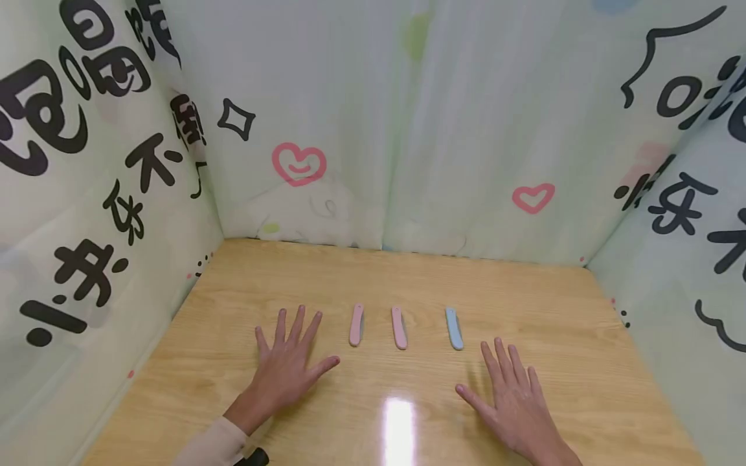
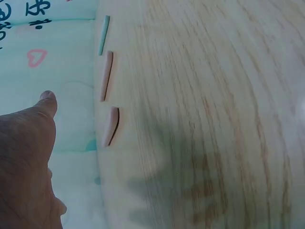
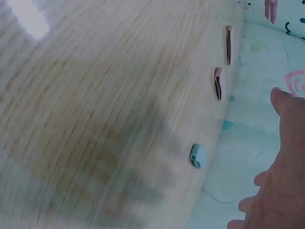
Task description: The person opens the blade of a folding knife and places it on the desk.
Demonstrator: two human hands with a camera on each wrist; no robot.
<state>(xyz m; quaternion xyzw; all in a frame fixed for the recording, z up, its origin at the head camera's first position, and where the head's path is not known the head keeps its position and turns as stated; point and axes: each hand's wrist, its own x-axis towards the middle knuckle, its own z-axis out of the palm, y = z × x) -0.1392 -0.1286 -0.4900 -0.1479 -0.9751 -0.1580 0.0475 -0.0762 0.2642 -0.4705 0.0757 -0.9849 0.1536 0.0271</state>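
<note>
Three slim, round-ended pieces lie in a row on the table, shaped like small folded pocket knives, each with a dark or grey strip along one edge. The left pink piece (image 1: 356,325) and the middle pink piece (image 1: 399,328) are close together; the light blue piece (image 1: 454,329) lies farther right. My left hand (image 1: 285,369) is spread to the left of the row, nearest the left pink piece. To the right and nearer me, my right hand (image 1: 515,404) has its fingers extended, nearest the blue piece. Both hands hold nothing.
The wooden table (image 1: 326,278) is bounded at the back by a pale curtain (image 1: 466,129) with hearts drawn on it. Printed cloth walls (image 1: 70,213) stand at the left and right sides. A bright light reflection shows on the tabletop near the front.
</note>
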